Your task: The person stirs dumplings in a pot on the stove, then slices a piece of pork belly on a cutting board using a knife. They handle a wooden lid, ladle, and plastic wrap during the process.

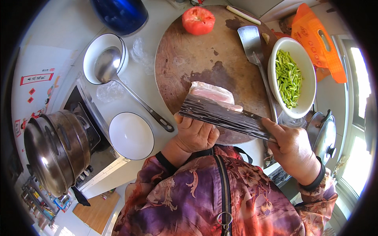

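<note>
My right hand [291, 147] grips a Chinese cleaver [221, 113] at its handle end, and the wide dark blade, streaked with wet marks, slants across the near part of a round wooden chopping board [183, 56]. Just beyond the blade lies a block of raw pale pink meat [211, 92] with a whitish fatty edge. A thin slice [231, 106] shows between the block and the blade. My left hand [196, 134] is curled on the near side of the blade, close against it. Its fingertips are partly hidden, so whether they hold anything cannot be seen.
A peeled tomato [198, 20] and a metal spatula [249, 38] lie on the board. At right is a bowl of chopped green stems [273, 69]. Left are stacked bowls [88, 66] with a ladle [138, 100], a white bowl [131, 135] and a steamer pot [56, 150].
</note>
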Motion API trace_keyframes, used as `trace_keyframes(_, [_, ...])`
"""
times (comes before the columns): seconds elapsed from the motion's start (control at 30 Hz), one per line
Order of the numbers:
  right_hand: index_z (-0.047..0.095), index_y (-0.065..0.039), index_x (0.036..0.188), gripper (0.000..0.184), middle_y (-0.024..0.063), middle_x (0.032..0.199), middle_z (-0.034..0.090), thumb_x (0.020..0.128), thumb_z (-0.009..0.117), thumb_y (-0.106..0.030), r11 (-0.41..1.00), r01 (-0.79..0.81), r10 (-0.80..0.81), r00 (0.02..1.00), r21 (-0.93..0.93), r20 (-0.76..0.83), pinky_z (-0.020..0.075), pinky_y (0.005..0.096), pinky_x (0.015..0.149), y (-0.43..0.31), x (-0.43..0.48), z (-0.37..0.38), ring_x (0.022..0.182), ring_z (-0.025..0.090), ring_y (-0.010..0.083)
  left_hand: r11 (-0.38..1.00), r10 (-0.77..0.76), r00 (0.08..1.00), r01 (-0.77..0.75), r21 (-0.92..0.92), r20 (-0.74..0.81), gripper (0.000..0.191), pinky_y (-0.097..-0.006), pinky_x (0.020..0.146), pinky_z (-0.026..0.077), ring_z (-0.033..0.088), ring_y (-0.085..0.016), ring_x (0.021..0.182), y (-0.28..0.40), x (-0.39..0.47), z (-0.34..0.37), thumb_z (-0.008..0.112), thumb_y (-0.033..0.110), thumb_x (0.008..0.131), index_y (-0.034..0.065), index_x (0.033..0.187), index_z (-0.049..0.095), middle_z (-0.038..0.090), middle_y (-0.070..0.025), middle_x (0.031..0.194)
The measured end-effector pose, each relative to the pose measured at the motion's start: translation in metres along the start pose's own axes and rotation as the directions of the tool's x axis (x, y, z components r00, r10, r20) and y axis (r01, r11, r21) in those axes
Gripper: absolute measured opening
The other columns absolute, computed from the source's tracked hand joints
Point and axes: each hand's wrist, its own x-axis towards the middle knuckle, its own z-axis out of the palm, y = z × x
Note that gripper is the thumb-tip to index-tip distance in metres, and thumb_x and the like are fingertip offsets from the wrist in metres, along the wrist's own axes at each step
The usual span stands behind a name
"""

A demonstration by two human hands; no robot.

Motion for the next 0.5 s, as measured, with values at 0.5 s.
trace_keyframes(0.5, [0.062,-0.005,0.118,0.043,0.0225,0.069,0.061,0.075,0.062,-0.003,0.996,0.084,-0.082,0.996,0.04,-0.038,0.0501,0.0467,0.062,-0.004,0.063,0.029,0.067,0.061,0.0413,1.0,0.005,0.998,-0.004,0.029,-0.057,0.032,-0.0419,0.093,0.033,0.048,-0.029,0.113,0.002,0.01,-0.001,0.053,0.025,0.08,0.0049,0.1,0.067,0.058,-0.0111,0.118])
